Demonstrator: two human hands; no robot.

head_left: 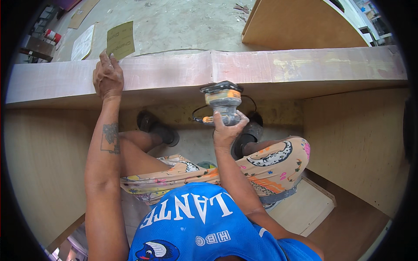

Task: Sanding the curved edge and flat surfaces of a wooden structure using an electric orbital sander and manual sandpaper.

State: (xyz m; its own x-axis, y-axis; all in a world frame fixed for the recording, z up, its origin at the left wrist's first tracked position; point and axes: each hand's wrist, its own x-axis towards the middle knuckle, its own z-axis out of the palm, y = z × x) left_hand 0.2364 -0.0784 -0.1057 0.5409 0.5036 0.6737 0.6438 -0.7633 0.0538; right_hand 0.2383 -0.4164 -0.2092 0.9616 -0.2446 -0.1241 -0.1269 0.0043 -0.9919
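— Orange and black, that's the sander [222, 101] the right hand [227, 130] is holding. The fingers are wrapping tight around its body, and it is pressing on the front edge of the long wood board [270, 65].

— What is the left hand [108, 78] doing?

— It is lying flat on top of the board, fingers spread out, holding nothing. A sheet of sandpaper [120, 40] is sitting just past the fingertips.

— What could go wrong?

— The cord [198, 116] is looping right under the sander, so it might be getting caught. The sander could also be tipping and digging into the edge.
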